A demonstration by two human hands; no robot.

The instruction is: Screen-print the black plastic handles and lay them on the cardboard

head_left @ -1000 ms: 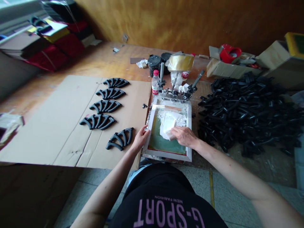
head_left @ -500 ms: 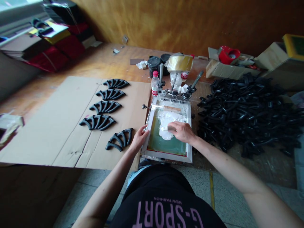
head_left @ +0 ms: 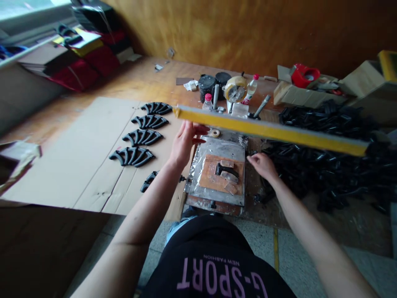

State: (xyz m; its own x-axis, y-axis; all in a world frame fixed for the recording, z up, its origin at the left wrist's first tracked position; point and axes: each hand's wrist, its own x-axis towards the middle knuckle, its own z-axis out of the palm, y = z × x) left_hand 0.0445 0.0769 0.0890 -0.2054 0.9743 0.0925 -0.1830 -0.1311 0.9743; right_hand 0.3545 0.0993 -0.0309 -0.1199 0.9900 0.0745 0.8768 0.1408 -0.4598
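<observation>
The yellow-edged screen frame [head_left: 273,131] is tilted up and seen edge-on across the middle. My left hand [head_left: 182,145] holds its left end from below. Under it lies a foil-covered base plate [head_left: 217,147] with a wooden jig [head_left: 214,182], and one black curved part [head_left: 226,169] rests on the jig. My right hand [head_left: 263,165] hovers just right of the plate with loosely spread fingers and nothing in it, next to a large pile of black parts [head_left: 328,165].
Several groups of black parts [head_left: 141,136] lie in a row on a cardboard sheet [head_left: 77,157] to the left. Behind the press stand a red-capped bottle [head_left: 207,101], black pots [head_left: 206,85] and a tape roll [head_left: 235,89]. Cardboard boxes [head_left: 297,93] and a red dispenser [head_left: 305,74] sit at the back right.
The screen frame has swung up from flat, uncovering the jig and the black part. My right hand left the white paste on the screen and dropped to the plate's right side.
</observation>
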